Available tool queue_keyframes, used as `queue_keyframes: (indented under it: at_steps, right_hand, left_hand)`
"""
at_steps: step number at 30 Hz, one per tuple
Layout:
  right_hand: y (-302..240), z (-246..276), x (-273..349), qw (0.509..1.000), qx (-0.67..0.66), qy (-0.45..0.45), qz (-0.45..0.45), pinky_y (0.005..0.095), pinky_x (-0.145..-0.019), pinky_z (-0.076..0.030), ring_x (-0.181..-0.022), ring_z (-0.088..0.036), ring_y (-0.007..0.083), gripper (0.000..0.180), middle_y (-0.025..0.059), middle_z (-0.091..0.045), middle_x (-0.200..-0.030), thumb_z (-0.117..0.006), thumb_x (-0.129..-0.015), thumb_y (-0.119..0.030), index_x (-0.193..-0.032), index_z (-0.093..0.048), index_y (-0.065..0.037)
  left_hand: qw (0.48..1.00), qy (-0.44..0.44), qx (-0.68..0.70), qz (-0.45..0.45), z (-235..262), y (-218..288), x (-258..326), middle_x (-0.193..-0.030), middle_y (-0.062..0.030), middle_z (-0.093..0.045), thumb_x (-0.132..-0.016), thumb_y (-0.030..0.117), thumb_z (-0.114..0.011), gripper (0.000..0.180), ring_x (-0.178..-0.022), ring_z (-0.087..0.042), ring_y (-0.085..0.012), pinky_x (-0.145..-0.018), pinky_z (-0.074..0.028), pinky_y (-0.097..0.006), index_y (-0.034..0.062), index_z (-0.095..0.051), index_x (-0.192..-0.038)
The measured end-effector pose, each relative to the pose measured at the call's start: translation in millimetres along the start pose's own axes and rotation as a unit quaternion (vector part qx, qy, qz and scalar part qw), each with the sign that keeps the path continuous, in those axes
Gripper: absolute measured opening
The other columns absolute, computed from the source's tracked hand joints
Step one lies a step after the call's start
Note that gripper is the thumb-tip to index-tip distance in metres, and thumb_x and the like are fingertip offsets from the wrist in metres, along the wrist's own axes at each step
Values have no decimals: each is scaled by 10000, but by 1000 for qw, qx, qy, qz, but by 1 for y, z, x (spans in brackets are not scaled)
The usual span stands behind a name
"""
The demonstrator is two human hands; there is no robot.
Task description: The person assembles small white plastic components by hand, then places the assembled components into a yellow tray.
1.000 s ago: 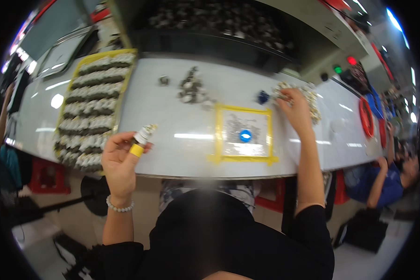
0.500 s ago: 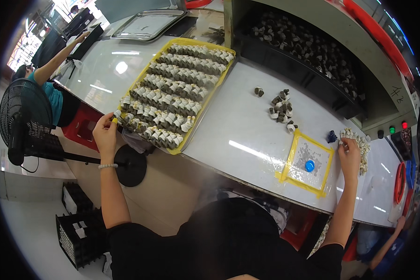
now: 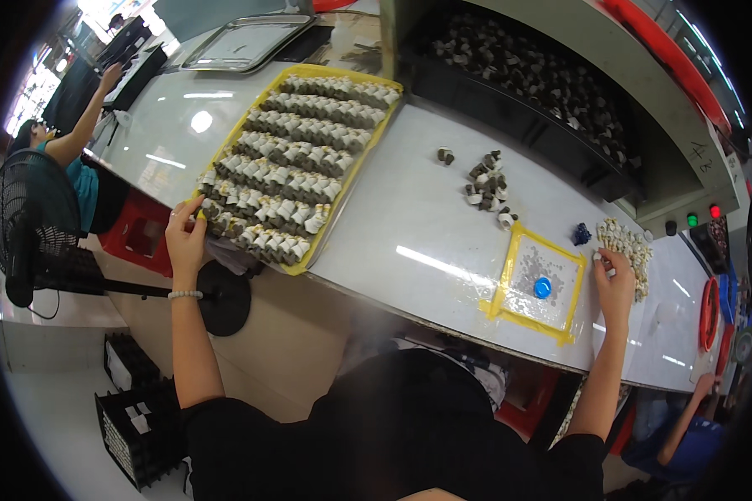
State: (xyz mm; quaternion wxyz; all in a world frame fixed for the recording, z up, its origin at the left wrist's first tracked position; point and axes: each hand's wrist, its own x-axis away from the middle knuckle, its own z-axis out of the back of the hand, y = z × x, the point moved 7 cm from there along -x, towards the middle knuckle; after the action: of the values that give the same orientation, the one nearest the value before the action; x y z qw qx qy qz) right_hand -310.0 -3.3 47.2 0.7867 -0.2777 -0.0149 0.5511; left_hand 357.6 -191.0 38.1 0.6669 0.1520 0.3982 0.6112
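My left hand (image 3: 185, 238) is at the near left corner of a yellow-edged tray (image 3: 297, 269). Its thumb and forefinger pinch around a small white-and-dark part at a row's end, partly hidden by the fingers; a yellow cover is on one fingertip. Rows of similar white-and-dark parts (image 3: 288, 175) fill the tray. On the right, my right hand (image 3: 615, 288) has its fingers closed on a small white piece (image 3: 598, 257), beside a pile of small white pieces (image 3: 631, 246). A dark blue lump (image 3: 581, 234) lies just beyond that hand.
A yellow-taped square (image 3: 530, 250) with a blue cap (image 3: 542, 288) lies between my hands. Loose parts (image 3: 486, 179) sit behind it, before a black bin (image 3: 510, 104) of parts. A metal tray (image 3: 246, 42) lies far left. A fan (image 3: 33, 225) and a co-worker (image 3: 67, 159) are left.
The whole view has shifted slightly. My left hand has moved in closer to the tray's corner. My right hand has drawn slightly back from the white pile, with a white piece showing at its fingertips.
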Motion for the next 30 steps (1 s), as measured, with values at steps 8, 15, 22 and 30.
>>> queue_keyframes:
  at_steps: [8,15,22,30]
  right_hand:
    - [-5,-9,7,997,-73,7,-13,261,-568,-448,-655,-537,156,215,86,-575,-805,-627,-764,-8,-975,-611,21]
    - [6,3,26,998,-61,34,-3,231,-578,-419,-687,-536,133,200,66,-559,-852,-597,-782,10,-982,-609,6]
    - [1,-8,22,995,-91,30,-3,227,-587,-413,-707,-506,125,194,49,-531,-874,-580,-811,-10,-1004,-601,0]
    - [11,-8,24,993,-117,30,0,224,-619,-423,-725,-514,130,218,59,-522,-924,-571,-818,-8,-1034,-591,3]
  left_hand:
    - [987,123,96,-33,7,-8,25,-1219,-112,-492,-939,120,-348,396,-1066,-489,-183,-912,-377,-290,23,-388,-1320]
    - [816,215,448,296,-27,-45,72,-863,-32,-569,-907,257,-466,224,-739,-572,-142,-620,-438,-279,85,-488,-1049]
    - [781,-37,535,319,-84,64,126,-855,-57,-538,-917,284,-418,230,-702,-545,-200,-629,-450,-318,79,-511,-964]
    - [742,-13,598,302,-80,30,109,-1043,-73,-556,-904,218,-386,231,-946,-546,-199,-758,-452,-358,83,-483,-1065]
